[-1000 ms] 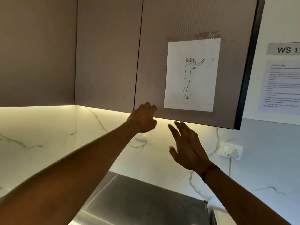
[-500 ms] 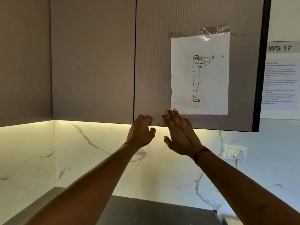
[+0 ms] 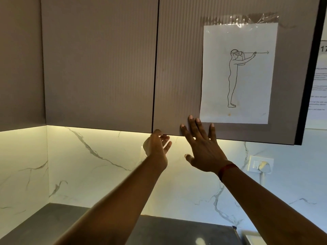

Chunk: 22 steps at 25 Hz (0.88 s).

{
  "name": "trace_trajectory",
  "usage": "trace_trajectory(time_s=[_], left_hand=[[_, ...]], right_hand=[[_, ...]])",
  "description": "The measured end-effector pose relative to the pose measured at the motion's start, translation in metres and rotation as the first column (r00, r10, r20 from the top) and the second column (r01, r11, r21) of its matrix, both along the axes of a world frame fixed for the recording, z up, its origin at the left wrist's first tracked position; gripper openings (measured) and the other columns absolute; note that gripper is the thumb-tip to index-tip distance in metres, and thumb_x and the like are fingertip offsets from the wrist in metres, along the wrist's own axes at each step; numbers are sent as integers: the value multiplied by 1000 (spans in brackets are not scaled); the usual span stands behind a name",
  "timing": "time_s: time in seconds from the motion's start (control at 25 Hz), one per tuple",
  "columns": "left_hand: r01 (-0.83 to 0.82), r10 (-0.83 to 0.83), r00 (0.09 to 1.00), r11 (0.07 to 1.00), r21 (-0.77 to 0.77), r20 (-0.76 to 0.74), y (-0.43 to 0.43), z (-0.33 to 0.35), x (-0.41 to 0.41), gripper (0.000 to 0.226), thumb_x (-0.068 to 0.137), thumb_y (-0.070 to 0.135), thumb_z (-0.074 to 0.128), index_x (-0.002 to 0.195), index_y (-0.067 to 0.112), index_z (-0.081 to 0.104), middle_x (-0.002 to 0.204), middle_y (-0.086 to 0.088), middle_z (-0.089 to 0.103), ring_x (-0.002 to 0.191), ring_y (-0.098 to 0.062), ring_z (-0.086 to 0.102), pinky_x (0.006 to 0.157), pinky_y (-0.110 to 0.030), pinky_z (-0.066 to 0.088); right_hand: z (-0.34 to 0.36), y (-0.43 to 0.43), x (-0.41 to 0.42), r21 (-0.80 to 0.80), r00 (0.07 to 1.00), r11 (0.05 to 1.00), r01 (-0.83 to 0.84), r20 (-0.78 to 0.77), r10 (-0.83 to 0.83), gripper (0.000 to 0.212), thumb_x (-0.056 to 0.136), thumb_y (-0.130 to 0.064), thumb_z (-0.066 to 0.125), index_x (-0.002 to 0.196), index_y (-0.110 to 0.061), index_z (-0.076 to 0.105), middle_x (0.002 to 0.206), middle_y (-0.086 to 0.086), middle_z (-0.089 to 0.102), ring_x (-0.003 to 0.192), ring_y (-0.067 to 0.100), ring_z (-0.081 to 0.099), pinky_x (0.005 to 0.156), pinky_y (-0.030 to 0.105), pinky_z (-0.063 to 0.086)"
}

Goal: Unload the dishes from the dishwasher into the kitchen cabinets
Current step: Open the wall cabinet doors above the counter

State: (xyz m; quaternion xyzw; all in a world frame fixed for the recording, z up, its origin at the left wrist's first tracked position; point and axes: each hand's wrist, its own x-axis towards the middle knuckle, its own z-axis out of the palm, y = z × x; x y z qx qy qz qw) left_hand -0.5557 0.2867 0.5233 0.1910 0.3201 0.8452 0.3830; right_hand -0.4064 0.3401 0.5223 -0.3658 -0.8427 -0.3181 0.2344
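- Right hand [image 3: 203, 149] has come up since half a second back, when it hung just off the panel; now it lies flat on the lower front of the right cabinet door [image 3: 178, 68], fingers straight and spread, thumb sticking out below the door's bottom edge
- its fingertips [image 3: 190, 118] end just beside the lower left corner of the sheet of paper [image 3: 237, 75]; it's grasping nothing, just laid against the panel
- left hand [image 3: 157, 145] was curled at the door's underside before; now it's loosened, palm turned toward the right hand, fingers relaxed and holding nothing; the topmost finger sits right at the bottom edge near the seam between the two doors; can't tell if it actually touches
- both doors look closed and flush with each other; the left cabinet door [image 3: 100, 64] has the same ribbed grey-brown finish
- the paper carries a line drawing of a standing figure in a headset, arms out, with an arrow; clear tape [image 3: 247, 19] holds its top
- red band [image 3: 226, 169] round the right wrist
- below the cabinets is a white marble-look backsplash [image 3: 99, 165] lit warm from under them; dark countertop [image 3: 177, 230] at the bottom
- white wall socket [image 3: 261, 164] with a plug in it, off to the right under the cabinet; printed notices [image 3: 318, 89] on the wall past the cabinet's dark side edge, text too blurry to read
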Motion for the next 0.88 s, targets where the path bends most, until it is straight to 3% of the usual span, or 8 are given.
trace_trajectory(time_s=[0.12,0.24,0.44,0.64,0.88], left_hand=[[147,-181,970,969,200,162,-8,10,-6,15,86,10,54,100,8,55,112,-18,65,108,-35,62,93,-48,50],[238,-277,948,945,222,160,-14,13,-5,21,84,14,56,105,11,53,121,-16,59,114,-33,57,90,-52,49],[254,-280,953,947,198,118,-21,9,-4,27,86,22,57,111,12,55,127,-14,61,116,-30,58,92,-54,47],[236,-253,963,959,159,95,-39,3,-2,17,88,23,59,102,13,57,124,-13,64,112,-28,62,89,-49,49],[199,-202,979,971,132,11,-61,-4,2,25,90,23,65,110,13,55,118,-17,64,108,-33,62,89,-51,51]], right_hand=[[3,-3,4,-10,1000,1000,1,31,0,103,85,-53,56,151,-24,-17,155,10,-32,143,32,-27,114,60,-10],[7,-7,10,-26,998,1000,-6,63,8,100,87,-51,56,151,-26,-16,154,9,-34,143,30,-27,113,56,-12],[8,-17,17,-58,997,997,-47,64,50,98,87,-48,59,152,-28,-11,155,8,-32,144,30,-25,112,55,-13],[1,-33,23,-34,998,998,-47,46,48,99,85,-46,60,152,-27,-10,155,8,-31,144,30,-24,114,57,-9],[-9,-56,30,-59,998,997,-53,-30,51,103,84,-43,64,152,-28,-12,157,6,-29,145,28,-22,116,54,-3]])
